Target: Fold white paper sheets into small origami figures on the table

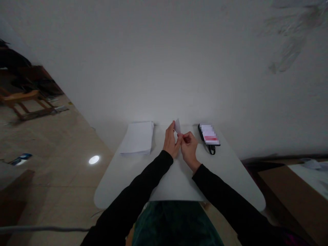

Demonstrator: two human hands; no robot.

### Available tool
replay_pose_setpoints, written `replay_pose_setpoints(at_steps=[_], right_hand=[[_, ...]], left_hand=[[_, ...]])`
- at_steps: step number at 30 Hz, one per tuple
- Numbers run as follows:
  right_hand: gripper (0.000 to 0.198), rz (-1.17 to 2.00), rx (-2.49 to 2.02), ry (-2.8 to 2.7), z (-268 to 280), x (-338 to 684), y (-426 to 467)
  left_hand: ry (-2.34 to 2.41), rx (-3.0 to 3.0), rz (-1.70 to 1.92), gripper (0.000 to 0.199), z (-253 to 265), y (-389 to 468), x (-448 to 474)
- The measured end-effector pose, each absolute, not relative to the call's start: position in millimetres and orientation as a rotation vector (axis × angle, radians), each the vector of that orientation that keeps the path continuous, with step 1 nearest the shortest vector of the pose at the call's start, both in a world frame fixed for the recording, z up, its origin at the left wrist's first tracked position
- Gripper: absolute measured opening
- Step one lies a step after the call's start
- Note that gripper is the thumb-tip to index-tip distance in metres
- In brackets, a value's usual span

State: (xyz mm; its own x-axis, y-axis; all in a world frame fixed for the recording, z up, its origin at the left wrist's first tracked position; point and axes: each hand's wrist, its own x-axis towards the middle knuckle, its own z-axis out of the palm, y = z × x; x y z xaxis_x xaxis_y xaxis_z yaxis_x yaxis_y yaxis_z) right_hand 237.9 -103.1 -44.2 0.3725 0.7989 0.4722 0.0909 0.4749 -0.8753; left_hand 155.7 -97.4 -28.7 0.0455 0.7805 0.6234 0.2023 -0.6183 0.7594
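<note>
A small piece of white paper (177,126), apparently folded, stands up between my two hands above the white table. My left hand (170,140) supports it from the left, fingers straight along its side and thumb pressed near its lower edge. On the other side, my right hand (189,146) pinches the paper's lower corner between thumb and finger, the other fingers curled in. Both hands nearly touch at the thumbs. The paper's lower part is hidden behind my fingers.
A stack of white paper sheets (138,137) lies left on the white table (176,188). At the right rests a phone (209,134) with a dark strap. The wall (164,68) rises directly behind. A cardboard box (294,194) stands right, a wooden chair (23,97) far left.
</note>
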Motion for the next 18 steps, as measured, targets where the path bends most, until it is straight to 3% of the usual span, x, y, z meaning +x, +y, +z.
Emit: replay_pose_setpoints(at_steps=[10,18], right_hand=[[0.026,0.593,-0.983,-1.416,-62,223,-114],[0.023,0.600,-1.030,-1.426,-63,230,-107]], left_hand=[[1.007,1.486,1.505,0.044,-39,-104,124],[0.830,1.143,1.583,0.046,-47,-94,125]])
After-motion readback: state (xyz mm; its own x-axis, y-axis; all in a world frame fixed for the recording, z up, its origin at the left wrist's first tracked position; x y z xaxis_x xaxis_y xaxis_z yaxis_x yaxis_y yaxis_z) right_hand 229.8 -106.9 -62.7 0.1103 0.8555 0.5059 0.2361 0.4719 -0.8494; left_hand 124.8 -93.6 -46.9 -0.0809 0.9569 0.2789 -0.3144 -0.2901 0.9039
